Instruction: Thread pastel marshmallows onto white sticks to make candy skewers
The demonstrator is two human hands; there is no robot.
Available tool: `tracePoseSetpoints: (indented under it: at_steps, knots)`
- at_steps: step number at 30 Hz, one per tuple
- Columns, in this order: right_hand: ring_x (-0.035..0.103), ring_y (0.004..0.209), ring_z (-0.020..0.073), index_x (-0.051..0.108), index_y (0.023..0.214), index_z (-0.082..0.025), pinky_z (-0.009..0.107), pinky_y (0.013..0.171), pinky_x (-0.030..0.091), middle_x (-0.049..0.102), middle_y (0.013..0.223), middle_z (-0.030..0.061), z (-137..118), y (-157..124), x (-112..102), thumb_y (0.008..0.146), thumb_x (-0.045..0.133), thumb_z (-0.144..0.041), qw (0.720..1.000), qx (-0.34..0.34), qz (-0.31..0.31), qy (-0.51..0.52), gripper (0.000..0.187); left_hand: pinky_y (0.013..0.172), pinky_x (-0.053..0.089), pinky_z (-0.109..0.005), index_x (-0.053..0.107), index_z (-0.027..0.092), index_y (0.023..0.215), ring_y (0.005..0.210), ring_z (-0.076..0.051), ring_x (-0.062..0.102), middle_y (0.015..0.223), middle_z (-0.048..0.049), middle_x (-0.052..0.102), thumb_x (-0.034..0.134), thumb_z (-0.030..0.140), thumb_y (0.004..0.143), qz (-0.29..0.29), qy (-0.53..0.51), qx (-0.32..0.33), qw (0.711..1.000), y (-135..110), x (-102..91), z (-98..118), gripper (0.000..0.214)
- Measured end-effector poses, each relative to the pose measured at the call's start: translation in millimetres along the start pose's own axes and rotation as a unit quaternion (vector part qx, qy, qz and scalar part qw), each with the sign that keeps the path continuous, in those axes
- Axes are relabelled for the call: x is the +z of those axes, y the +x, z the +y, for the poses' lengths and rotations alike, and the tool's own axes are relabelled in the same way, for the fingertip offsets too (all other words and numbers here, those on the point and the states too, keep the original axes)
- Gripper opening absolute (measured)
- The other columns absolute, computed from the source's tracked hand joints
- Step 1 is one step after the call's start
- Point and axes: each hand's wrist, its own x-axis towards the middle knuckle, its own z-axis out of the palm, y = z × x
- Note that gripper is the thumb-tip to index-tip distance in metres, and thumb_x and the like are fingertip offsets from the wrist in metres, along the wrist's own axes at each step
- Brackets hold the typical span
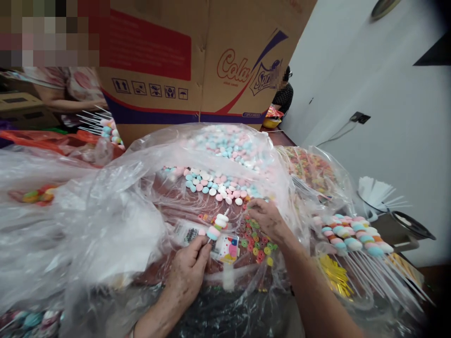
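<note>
My left hand [188,263] pinches the stick of a candy skewer [214,229], which points up and away from me. Pink, blue and white marshmallows are threaded on it with a greenish piece between them, and a bare tip shows at the top. My right hand [266,216] hovers at the near edge of the loose marshmallows [211,183], its fingers bent together; what they hold, if anything, is too small to make out. Just below it lie colourful gummy rings [259,241] on clear plastic. Under the skewer is a printed card or packet [225,248].
A big cardboard box [158,56] stands behind the marshmallow bag [243,136]. Finished skewers [355,234], gold ties [334,277] and a bag of gummy rings [310,164] lie on the right. Crumpled plastic [105,234] covers the left. Other people sit behind the box.
</note>
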Motion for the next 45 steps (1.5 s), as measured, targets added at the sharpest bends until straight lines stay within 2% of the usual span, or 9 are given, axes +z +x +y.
tracePoseSetpoints:
  at_steps: [5,11,18,24,27,30,32,38,45]
  knots:
    - [0.053,0.054,0.0118,0.070,0.088,-0.018,0.025,0.054,0.040,0.062,0.059,-0.0031,-21,-7,3,0.063,0.074,-0.034,0.962,0.088,0.000,0.260,0.030,0.058,0.034,-0.026,0.050,0.023,0.073,0.056,-0.017,0.051,0.056,0.0053,0.048,0.039,0.041,0.090,-0.001,0.014,0.015,1.000,1,0.9,1,0.027]
    - [0.061,0.058,0.0139,0.072,0.084,-0.018,0.029,0.061,0.051,0.068,0.064,-0.0002,-39,-18,23,0.060,0.081,-0.033,0.927,0.093,-0.011,0.362,0.030,0.055,0.030,-0.025,0.057,0.021,0.080,0.053,-0.015,0.047,0.057,0.0060,0.044,0.038,0.036,0.090,0.009,0.060,0.053,0.997,-1,4.4,0,0.026]
    - [0.064,0.060,0.0160,0.070,0.088,-0.019,0.029,0.060,0.052,0.070,0.066,0.0008,-44,-26,35,0.064,0.076,-0.032,0.942,0.061,-0.005,0.330,0.028,0.054,0.031,-0.024,0.053,0.022,0.076,0.052,-0.015,0.047,0.056,0.0053,0.046,0.037,0.034,0.090,0.013,0.060,0.047,0.997,0,5.9,-1,0.025]
    - [0.063,0.077,0.0158,0.072,0.089,-0.022,0.027,0.069,0.051,0.067,0.088,0.0029,-39,-32,33,0.076,0.068,-0.028,0.983,-0.041,0.029,0.176,0.015,0.054,0.032,-0.024,0.052,0.023,0.076,0.052,-0.015,0.048,0.055,0.0057,0.046,0.037,0.034,0.090,0.011,0.058,0.051,0.997,1,5.6,-1,0.024]
    - [0.060,0.067,0.0137,0.069,0.088,-0.021,0.025,0.063,0.049,0.065,0.077,0.0008,-40,-35,33,0.076,0.068,-0.030,0.975,-0.003,0.006,0.223,0.015,0.054,0.032,-0.024,0.051,0.023,0.075,0.053,-0.015,0.049,0.056,0.0053,0.047,0.037,0.035,0.090,0.012,0.055,0.059,0.997,0,5.2,0,0.024]
    - [0.056,0.059,0.0121,0.067,0.089,-0.020,0.025,0.058,0.046,0.063,0.070,-0.0011,-42,-36,33,0.075,0.068,-0.032,0.948,0.053,-0.023,0.312,0.019,0.055,0.032,-0.024,0.050,0.023,0.073,0.053,-0.015,0.048,0.056,0.0055,0.046,0.037,0.037,0.091,0.006,0.049,0.057,0.997,-1,4.9,0,0.026]
    - [0.055,0.060,0.0116,0.065,0.087,-0.020,0.024,0.058,0.045,0.063,0.070,-0.0018,-43,-36,32,0.072,0.070,-0.030,0.944,0.051,-0.031,0.324,0.018,0.055,0.032,-0.024,0.051,0.022,0.074,0.054,-0.015,0.048,0.057,0.0056,0.046,0.037,0.037,0.091,0.002,0.048,0.055,0.997,-1,4.7,-1,0.026]
    - [0.057,0.073,0.0135,0.065,0.086,-0.020,0.025,0.067,0.044,0.063,0.082,0.0004,-46,-38,30,0.079,0.060,-0.022,0.987,-0.094,0.015,0.133,0.008,0.055,0.031,-0.025,0.054,0.021,0.078,0.053,-0.014,0.046,0.057,0.0062,0.044,0.038,0.038,0.092,0.005,0.043,0.055,0.998,0,4.9,-2,0.027]
    - [0.058,0.068,0.0141,0.061,0.095,-0.021,0.025,0.062,0.045,0.063,0.080,0.0012,-43,-41,34,0.088,0.050,-0.022,0.991,-0.098,0.011,0.093,0.013,0.055,0.033,-0.025,0.054,0.022,0.078,0.054,-0.015,0.048,0.058,0.0055,0.047,0.037,0.038,0.092,-0.001,0.037,0.053,0.998,0,4.3,-1,0.027]
